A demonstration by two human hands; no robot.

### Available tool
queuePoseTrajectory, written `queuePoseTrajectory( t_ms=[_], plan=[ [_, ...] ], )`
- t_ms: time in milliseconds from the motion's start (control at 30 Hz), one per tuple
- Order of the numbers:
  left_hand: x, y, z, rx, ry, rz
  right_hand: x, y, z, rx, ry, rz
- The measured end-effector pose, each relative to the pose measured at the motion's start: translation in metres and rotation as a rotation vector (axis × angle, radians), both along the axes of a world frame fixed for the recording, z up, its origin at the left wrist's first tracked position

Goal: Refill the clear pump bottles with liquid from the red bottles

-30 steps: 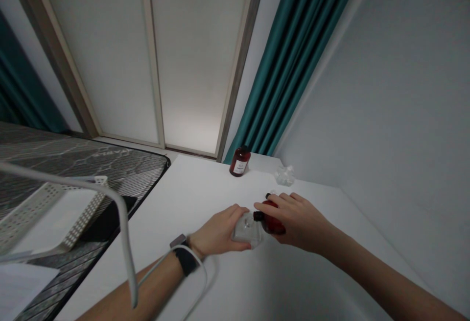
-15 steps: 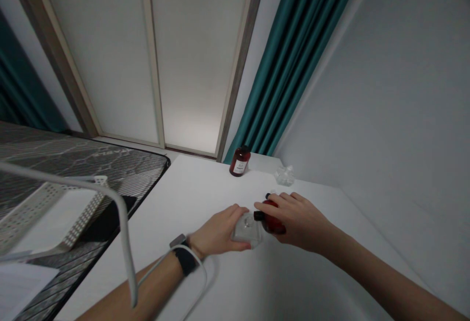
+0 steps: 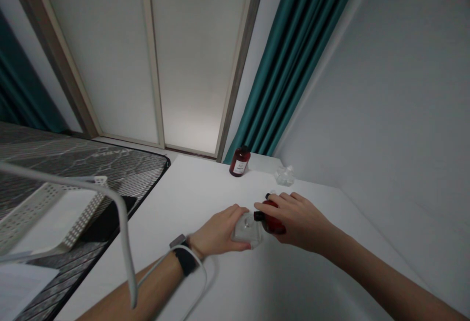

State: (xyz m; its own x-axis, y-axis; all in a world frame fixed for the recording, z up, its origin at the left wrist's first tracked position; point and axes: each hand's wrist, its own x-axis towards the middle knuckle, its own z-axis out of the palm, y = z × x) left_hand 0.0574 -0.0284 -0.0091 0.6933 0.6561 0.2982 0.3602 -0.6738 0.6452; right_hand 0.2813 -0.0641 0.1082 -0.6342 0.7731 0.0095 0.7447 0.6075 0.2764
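My left hand [image 3: 217, 233] is wrapped round a small clear glass bottle [image 3: 246, 229] that stands on the white table [image 3: 205, 188]. My right hand [image 3: 298, 219] grips a dark red bottle [image 3: 270, 219], tipped on its side so that its black neck meets the mouth of the clear one. A watch is on my left wrist [image 3: 183, 256]. A second dark red bottle [image 3: 239, 161] with a white label stands upright at the far edge of the table.
A clear crumpled object [image 3: 284, 176] lies near the far right corner by the wall. A white perforated tray [image 3: 55, 212] rests on a patterned mattress [image 3: 73, 159] to the left. A white cable [image 3: 121, 223] arcs across the foreground. Teal curtains [image 3: 293, 56] hang behind.
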Motion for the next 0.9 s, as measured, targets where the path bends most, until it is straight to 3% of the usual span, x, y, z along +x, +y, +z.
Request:
queuePoseTrajectory(
  t_ms=[900],
  plan=[
    [-0.0005,0.0002,0.0011,-0.001,-0.009,-0.012,-0.0016,-0.0019,0.0053,0.005,-0.019,0.005]
  ],
)
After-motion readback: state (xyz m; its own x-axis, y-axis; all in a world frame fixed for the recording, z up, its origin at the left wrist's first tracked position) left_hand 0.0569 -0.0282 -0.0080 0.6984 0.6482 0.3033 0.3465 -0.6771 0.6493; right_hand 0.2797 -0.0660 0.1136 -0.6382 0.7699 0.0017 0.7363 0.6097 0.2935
